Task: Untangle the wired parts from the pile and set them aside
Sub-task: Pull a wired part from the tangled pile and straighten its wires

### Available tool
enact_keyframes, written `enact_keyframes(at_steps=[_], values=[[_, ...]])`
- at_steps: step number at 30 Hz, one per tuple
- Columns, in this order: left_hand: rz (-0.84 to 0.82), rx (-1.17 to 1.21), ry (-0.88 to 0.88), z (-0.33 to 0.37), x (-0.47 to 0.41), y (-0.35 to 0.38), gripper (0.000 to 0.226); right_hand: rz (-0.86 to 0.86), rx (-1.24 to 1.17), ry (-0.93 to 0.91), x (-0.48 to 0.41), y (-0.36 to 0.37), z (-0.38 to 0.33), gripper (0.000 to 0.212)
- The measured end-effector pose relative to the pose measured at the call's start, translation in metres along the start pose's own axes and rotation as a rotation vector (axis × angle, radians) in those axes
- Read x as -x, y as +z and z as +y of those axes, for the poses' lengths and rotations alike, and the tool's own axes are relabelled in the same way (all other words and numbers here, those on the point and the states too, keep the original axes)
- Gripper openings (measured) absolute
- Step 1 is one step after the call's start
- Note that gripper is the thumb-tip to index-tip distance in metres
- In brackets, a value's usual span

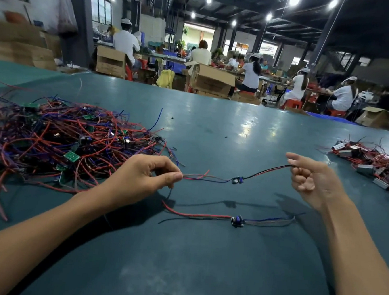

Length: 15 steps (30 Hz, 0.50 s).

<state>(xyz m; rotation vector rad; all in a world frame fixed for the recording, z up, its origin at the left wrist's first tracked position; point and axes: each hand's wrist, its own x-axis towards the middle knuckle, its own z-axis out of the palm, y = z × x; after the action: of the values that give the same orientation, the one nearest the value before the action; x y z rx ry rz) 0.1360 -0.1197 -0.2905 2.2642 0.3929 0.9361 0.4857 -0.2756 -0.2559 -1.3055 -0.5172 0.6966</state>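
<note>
Head view showed the left hand [144, 178] pinching the red and blue leads of one wired part [236, 180] between thumb and forefinger. The right hand [312, 180] pinched its black and red lead, the other fingers curled. The part hung stretched between the hands, above the table [202, 276]. Just nearer the person than the hands, a second wired part [237, 220] lay straightened out, apparently already set aside. Beyond and outward of the left hand sprawled the tangled pile [61, 141], large and dense. I judged the task barely begun: one part laid down, one in hand, most left. Outward of the right hand lay a smaller heap of boxy wired pieces [373, 163]. Open cardboard boxes [211, 79] stood far beyond the hands; their contents could not be told.
</note>
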Motion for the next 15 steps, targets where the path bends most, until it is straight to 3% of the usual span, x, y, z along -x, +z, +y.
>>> enact_keyframes(at_steps=[6, 15], values=[[-0.025, -0.062, 0.01, 0.003, 0.001, 0.006, 0.011, 0.172, 0.452, 0.103, -0.005, -0.01, 0.01, 0.004], [-0.264, -0.296, 0.088, -0.004, 0.004, 0.01, 0.013, 0.179, 0.956, 0.19, -0.012, -0.019, 0.017, 0.003]])
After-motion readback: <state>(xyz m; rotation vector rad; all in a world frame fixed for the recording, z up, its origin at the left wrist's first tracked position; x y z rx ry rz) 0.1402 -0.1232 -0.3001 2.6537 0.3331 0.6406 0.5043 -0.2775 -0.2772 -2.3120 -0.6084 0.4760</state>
